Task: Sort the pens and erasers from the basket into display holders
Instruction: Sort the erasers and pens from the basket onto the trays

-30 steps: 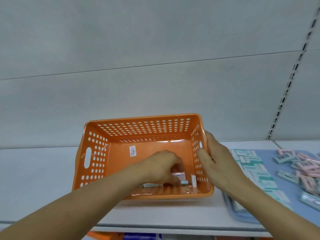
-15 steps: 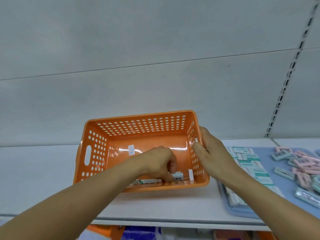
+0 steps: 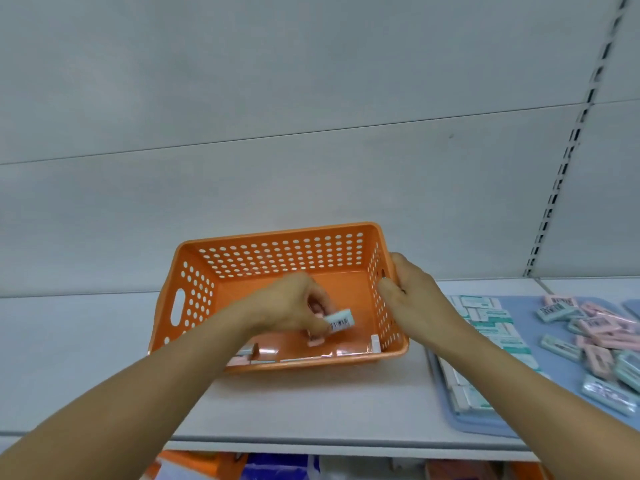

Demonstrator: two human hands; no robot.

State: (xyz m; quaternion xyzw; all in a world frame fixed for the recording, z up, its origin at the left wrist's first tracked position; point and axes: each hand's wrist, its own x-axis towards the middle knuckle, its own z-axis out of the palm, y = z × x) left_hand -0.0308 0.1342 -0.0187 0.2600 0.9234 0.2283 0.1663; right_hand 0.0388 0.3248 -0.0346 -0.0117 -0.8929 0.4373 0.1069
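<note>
In the head view, we see an orange basket (image 3: pixel 277 258) sitting on a white shelf (image 3: pixel 311 407). Everything else we place from this basket.

Our left hand (image 3: pixel 294 306) is inside the basket, just above its floor. Its fingers are curled and pinch a small pale green eraser (image 3: pixel 340 320) with a barcode label. The eraser sticks out to the right of the fingers. There may be something pink tucked in the same hand, but we cannot tell for sure.

Our right hand (image 3: pixel 412 299) grips the right wall of the basket, with the thumb inside and the fingers outside.

On the basket floor, near the front wall, lie a pink eraser (image 3: pixel 316 342), a little white piece (image 3: pixel 375 342) in the right corner and a thin pen (image 3: pixel 242 353) on the left.

To the right of the basket is a blue tray (image 3: pixel 485 422) with rows of green and white packs (image 3: pixel 491 323) and a loose pile of pink and green erasers (image 3: pixel 595 337).

We think the eraser is light, small and a bit squashy. Its wrapper looks smooth, so it could slip. Pinching its two long sides should hold it best.
</note>
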